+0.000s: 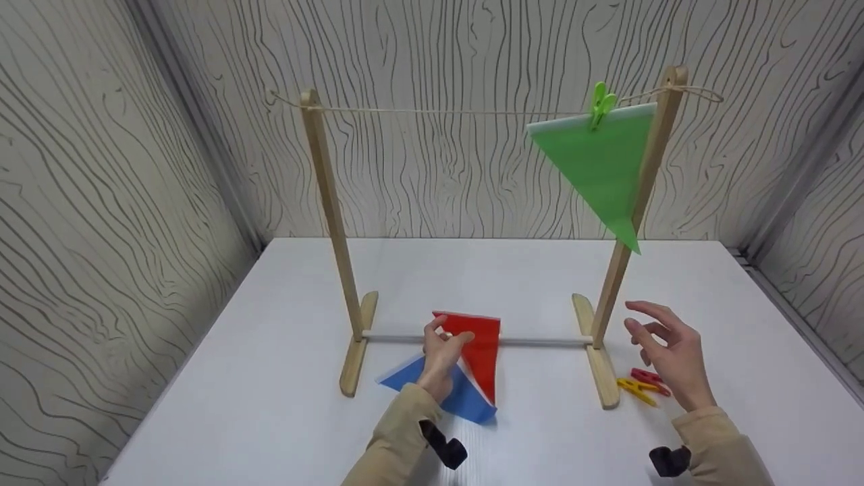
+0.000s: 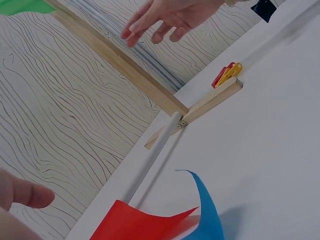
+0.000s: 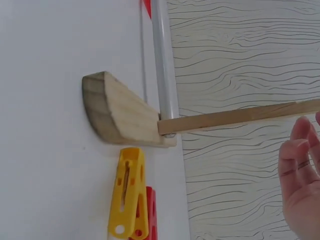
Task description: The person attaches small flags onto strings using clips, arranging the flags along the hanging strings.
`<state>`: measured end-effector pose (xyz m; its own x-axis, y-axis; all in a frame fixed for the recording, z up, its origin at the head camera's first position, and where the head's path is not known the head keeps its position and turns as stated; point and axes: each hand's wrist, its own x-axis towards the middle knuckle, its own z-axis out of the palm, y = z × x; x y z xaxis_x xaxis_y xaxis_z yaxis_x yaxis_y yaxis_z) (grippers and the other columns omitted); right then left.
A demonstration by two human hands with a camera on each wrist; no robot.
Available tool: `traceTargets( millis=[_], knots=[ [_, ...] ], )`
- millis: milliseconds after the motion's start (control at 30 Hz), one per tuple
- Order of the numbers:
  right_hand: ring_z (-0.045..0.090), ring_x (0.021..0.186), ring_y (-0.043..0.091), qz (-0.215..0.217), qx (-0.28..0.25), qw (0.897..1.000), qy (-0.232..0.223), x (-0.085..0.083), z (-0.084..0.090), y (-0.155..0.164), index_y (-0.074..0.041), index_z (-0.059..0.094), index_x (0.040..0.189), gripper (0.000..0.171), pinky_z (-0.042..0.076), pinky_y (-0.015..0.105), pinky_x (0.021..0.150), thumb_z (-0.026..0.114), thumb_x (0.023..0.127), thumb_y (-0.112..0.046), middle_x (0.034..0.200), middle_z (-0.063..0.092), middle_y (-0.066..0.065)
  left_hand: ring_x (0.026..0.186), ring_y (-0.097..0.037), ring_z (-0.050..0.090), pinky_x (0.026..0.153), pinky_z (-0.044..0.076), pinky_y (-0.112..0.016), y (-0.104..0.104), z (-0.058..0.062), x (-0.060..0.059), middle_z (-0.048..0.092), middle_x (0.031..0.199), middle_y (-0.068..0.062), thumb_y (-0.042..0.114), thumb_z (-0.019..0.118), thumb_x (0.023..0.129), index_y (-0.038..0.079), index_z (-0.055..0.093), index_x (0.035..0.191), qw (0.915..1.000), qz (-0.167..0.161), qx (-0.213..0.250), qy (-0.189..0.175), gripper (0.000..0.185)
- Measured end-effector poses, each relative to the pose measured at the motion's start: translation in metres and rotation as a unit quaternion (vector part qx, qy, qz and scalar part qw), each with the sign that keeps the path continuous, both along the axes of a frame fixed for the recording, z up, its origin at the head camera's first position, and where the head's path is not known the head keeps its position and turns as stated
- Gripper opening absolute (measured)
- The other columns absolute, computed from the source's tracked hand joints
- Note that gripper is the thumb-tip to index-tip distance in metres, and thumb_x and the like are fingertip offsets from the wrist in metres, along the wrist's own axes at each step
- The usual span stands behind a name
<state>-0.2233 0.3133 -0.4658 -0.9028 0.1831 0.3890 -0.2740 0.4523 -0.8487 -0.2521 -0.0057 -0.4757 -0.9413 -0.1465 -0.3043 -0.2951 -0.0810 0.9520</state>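
My left hand [image 1: 449,335] pinches the top edge of a red triangular flag [image 1: 482,354], which lies over a blue flag [image 1: 462,398] on the white table in front of the rack's rod [image 1: 540,341]. In the left wrist view both the red flag [image 2: 145,222] and the blue flag [image 2: 207,210] curl up off the table. My right hand [image 1: 641,324] hovers open and holds nothing, just right of the rack's right post [image 1: 624,236]. Below it lie a yellow clothes peg [image 1: 636,390] and a red peg [image 1: 649,376]. The right wrist view shows the yellow peg [image 3: 129,192] beside the wooden foot [image 3: 120,112].
A string [image 1: 439,111] runs between the two wooden posts. A green flag [image 1: 597,169] hangs from it at the right end, held by a green peg [image 1: 601,104]. Patterned walls close in the table [image 1: 270,378] at the back and on both sides.
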Motion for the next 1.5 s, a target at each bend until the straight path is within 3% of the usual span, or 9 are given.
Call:
traceTargets(
  millis=[433,633,700,767,833,900,1200,1367,1500],
  knots=[
    [0.055,0.089,-0.006,-0.021,0.022,0.996,-0.079,0.011,-0.024,0.023,-0.001,0.057,0.135,0.041,0.055,0.013,0.073,0.061,0.101,-0.023,0.107,0.052,-0.041,0.130,-0.037,0.046,0.115,0.041,-0.053,-0.004,-0.006,0.001,0.045,0.137,-0.019,0.016,0.070,0.090,0.006,0.034,0.147,0.9982,-0.039,0.045,-0.005,0.068],
    [0.048,0.092,-0.006,-0.031,0.036,0.988,-0.146,0.016,-0.031,0.036,-0.001,0.055,0.139,0.038,0.049,0.008,0.078,0.054,0.102,-0.010,0.104,0.047,-0.043,0.130,-0.039,0.046,0.113,0.044,-0.045,-0.009,-0.009,-0.003,0.041,0.145,-0.021,0.015,0.069,0.091,0.005,0.032,0.148,0.9949,-0.051,0.083,-0.022,0.069],
    [0.047,0.092,-0.004,-0.038,0.047,0.982,-0.177,0.016,-0.032,0.040,-0.001,0.053,0.141,0.041,0.046,0.009,0.079,0.051,0.100,-0.006,0.110,0.054,-0.033,0.129,-0.038,0.046,0.113,0.045,-0.044,-0.010,-0.009,-0.003,0.039,0.148,-0.020,0.015,0.069,0.091,0.005,0.033,0.149,0.9942,-0.052,0.089,-0.030,0.069],
    [0.046,0.094,0.001,-0.042,0.052,0.976,-0.207,0.015,-0.033,0.043,-0.001,0.052,0.143,0.044,0.045,0.013,0.079,0.049,0.099,-0.004,0.122,0.062,-0.013,0.129,-0.037,0.046,0.114,0.044,-0.044,-0.011,-0.010,-0.003,0.038,0.149,-0.021,0.015,0.069,0.091,0.005,0.033,0.149,0.9935,-0.053,0.095,-0.033,0.068],
    [0.046,0.098,0.008,-0.042,0.059,0.969,-0.235,0.013,-0.033,0.045,-0.001,0.049,0.144,0.046,0.044,0.017,0.080,0.048,0.098,-0.004,0.136,0.058,0.011,0.131,-0.037,0.046,0.117,0.042,-0.046,-0.011,-0.010,-0.004,0.037,0.150,-0.020,0.015,0.068,0.092,0.005,0.032,0.149,0.9932,-0.053,0.098,-0.034,0.068],
    [0.046,0.102,0.016,-0.036,0.062,0.964,-0.257,0.011,-0.033,0.047,0.000,0.047,0.146,0.048,0.043,0.021,0.079,0.048,0.098,-0.005,0.146,0.046,0.026,0.132,-0.037,0.046,0.119,0.040,-0.047,-0.011,-0.010,-0.004,0.038,0.150,-0.020,0.015,0.068,0.092,0.005,0.032,0.149,0.9926,-0.056,0.103,-0.034,0.068],
    [0.046,0.108,0.034,0.006,0.089,0.946,-0.312,0.009,-0.037,0.055,0.004,0.039,0.147,0.055,0.045,0.023,0.078,0.051,0.096,-0.008,0.144,0.035,0.036,0.130,-0.037,0.046,0.119,0.039,-0.047,-0.014,-0.011,-0.001,0.040,0.149,-0.020,0.015,0.066,0.093,0.000,0.032,0.149,0.9908,-0.064,0.115,-0.032,0.068],
    [0.045,0.108,0.034,0.013,0.088,0.942,-0.323,0.008,-0.038,0.057,0.004,0.038,0.148,0.058,0.043,0.027,0.078,0.054,0.094,-0.009,0.143,0.035,0.035,0.130,-0.037,0.046,0.118,0.041,-0.046,-0.015,-0.013,-0.001,0.041,0.147,-0.020,0.015,0.066,0.093,-0.001,0.032,0.148,0.9910,-0.058,0.117,-0.033,0.067],
    [0.047,0.098,0.028,0.021,0.099,0.945,-0.312,0.009,-0.038,0.058,0.005,0.042,0.144,0.054,0.043,0.026,0.075,0.054,0.094,-0.008,0.140,0.038,0.035,0.121,-0.033,0.051,0.114,0.045,-0.041,-0.014,-0.014,-0.003,0.044,0.142,-0.022,0.013,0.065,0.094,-0.007,0.034,0.148,0.9912,-0.052,0.119,-0.027,0.065]
  ],
)
